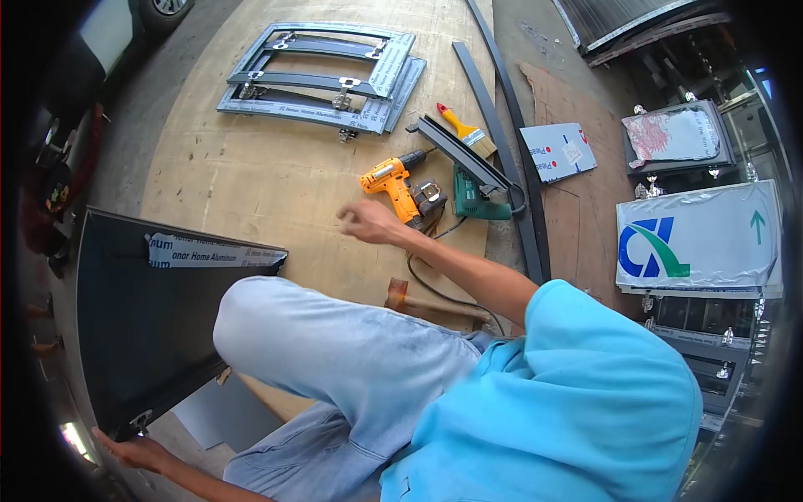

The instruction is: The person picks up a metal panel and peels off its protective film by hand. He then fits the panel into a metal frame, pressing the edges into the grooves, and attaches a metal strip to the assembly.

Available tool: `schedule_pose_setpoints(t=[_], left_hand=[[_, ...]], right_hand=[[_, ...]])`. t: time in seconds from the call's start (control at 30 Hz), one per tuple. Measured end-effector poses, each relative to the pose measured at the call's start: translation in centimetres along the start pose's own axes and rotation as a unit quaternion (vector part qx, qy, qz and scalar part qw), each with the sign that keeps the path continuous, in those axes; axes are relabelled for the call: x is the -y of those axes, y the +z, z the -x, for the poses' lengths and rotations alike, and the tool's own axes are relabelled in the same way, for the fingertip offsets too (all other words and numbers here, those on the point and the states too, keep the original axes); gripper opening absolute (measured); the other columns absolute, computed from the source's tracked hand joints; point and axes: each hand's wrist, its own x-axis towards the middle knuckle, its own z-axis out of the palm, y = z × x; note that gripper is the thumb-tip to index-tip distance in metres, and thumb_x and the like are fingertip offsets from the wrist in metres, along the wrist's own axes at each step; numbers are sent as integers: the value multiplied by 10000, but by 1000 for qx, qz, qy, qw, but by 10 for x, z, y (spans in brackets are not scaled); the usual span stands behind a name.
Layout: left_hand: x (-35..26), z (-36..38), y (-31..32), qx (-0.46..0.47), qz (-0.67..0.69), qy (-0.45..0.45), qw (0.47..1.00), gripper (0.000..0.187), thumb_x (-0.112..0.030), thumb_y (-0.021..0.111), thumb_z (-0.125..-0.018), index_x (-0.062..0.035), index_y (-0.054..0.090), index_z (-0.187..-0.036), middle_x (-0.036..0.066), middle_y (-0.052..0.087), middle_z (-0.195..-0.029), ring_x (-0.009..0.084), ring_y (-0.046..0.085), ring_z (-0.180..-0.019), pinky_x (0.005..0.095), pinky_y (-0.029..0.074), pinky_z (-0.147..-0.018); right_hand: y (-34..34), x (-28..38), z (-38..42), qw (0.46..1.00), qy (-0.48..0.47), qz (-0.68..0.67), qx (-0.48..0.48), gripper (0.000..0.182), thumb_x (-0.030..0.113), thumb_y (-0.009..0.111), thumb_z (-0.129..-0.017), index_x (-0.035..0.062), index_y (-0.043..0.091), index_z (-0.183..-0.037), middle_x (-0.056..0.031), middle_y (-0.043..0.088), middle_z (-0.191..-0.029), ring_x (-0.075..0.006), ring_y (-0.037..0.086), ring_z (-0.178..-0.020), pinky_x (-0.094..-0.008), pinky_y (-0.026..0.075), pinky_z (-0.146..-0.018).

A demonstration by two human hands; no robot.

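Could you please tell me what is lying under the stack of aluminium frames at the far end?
The stack of aluminium frames rests directly on the plywood sheet, whose bare wood shows through the openings. Whatever the frame bars cover is hidden.

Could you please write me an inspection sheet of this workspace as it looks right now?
Surface: plywood board on concrete, dusty.
Job's things: dark panel with taped edge; yellow drill.
Clutter: stacked aluminium frames, paintbrush, green power tool, hammer, long dark bars.
Grips: left hand touches the panel's lower corner; right hand fisted beside the drill, grip unclear.
Cables: black cord runs from the tools under the right arm.
Surroundings: wrapped panels stacked to the right; car at top left.
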Motion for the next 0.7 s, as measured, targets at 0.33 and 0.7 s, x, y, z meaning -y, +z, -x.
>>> schedule_pose_setpoints(t=[0.33,0.7], left_hand=[[-33,-13,25,-46,227,-127,965,387,-277,523,-869,36,607,-1080,136,628,-1045,252,607,-932,324,477,-835],[-13,-34,16,49,129,-93,986,444,-323,485,-926,49,559,-1157,170,573,-1162,275,562,-1040,388,397,-967]], right_hand=[[10,-147,223,949,308,63,-25,236,180,556,-743,53,685,-896,-215,654,-865,-380,628,-838,-441,496,-779],[6,-157,181,970,216,96,-47,245,173,569,-766,35,660,-948,-176,656,-891,-328,627,-843,-401,489,-769]])
